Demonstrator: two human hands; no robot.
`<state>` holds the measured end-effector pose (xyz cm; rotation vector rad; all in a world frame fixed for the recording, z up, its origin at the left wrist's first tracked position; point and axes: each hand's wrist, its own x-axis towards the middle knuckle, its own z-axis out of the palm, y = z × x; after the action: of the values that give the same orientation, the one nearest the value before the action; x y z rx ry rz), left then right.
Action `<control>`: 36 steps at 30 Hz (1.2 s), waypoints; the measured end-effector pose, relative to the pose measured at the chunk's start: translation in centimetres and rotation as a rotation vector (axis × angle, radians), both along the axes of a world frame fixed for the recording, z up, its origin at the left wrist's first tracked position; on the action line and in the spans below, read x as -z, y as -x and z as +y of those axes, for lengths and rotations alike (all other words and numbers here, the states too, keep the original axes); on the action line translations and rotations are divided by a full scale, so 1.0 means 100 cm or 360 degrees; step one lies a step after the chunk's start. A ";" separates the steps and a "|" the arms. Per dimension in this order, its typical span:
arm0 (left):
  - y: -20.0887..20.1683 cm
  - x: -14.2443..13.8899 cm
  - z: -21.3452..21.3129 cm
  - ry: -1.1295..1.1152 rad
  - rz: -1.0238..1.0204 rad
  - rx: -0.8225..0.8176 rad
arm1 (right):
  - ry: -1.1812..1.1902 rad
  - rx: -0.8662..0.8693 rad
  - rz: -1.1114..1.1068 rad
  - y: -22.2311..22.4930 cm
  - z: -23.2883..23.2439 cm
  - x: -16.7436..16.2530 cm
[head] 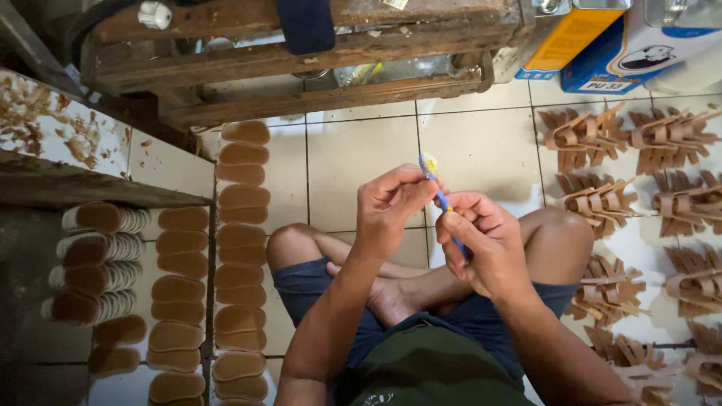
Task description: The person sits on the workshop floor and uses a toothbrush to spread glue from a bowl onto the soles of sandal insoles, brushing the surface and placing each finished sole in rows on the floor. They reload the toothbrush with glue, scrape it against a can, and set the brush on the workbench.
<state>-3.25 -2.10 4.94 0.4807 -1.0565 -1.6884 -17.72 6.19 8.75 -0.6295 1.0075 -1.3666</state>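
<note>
Hands are up close together over the crossed legs, both pinching a thin blue-handled brush with a yellowish bristle tip (438, 197). Right hand (485, 244) is closed around the lower handle, and the left hand (391, 207) has thumb and fingertips nipped on the stem just under the bristles. Looks like a light, stiff plastic stick, easy to twirl, probably tacky near the head, so the bare handle is the place to grab it.

Left of the left hand: long rows of flat tan shoe insoles (239, 248) laid out on the pale floor tiles (353, 158), plus stacks of white-edged soles (101, 259) further out. Right of the right hand: bunches of brown strap pieces (602, 199), pretty near the knee. Ahead of both hands there's some bare tile, then a rough wooden frame (301, 53). Elbow room is tight on both sides.
</note>
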 end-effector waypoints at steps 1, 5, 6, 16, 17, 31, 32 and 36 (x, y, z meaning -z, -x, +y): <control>0.001 -0.001 0.001 0.0007 0.0012 -0.0001 | -0.0026 -0.0008 -0.0063 0.002 0.000 0.000; 0.005 -0.011 0.006 0.0127 -0.0187 -0.0110 | -0.0045 -0.0164 -0.0436 0.010 0.003 -0.002; 0.007 -0.014 0.006 0.0220 -0.0231 -0.0172 | -0.0028 -0.0201 -0.0511 0.012 0.003 -0.002; 0.012 -0.033 0.011 0.0194 -0.0279 -0.0254 | -0.0035 -0.0176 -0.0627 0.002 0.011 0.002; 0.013 -0.033 0.011 0.0155 -0.0310 -0.0286 | -0.0030 -0.0179 -0.0621 -0.001 0.012 0.002; 0.010 -0.045 0.014 0.0029 -0.0347 -0.0245 | 0.0112 -0.0098 -0.0455 0.000 0.020 0.010; 0.011 -0.044 0.014 0.0050 -0.0477 -0.0335 | 0.0108 -0.0105 -0.0454 -0.002 0.022 0.011; 0.012 -0.041 0.006 -0.0197 -0.0454 -0.0238 | 0.0025 -0.0151 -0.0550 -0.001 0.025 0.013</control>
<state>-4.40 -1.51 9.04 0.8803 -1.0923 -1.5883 -17.60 8.64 7.43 -0.4272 0.6816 -1.3443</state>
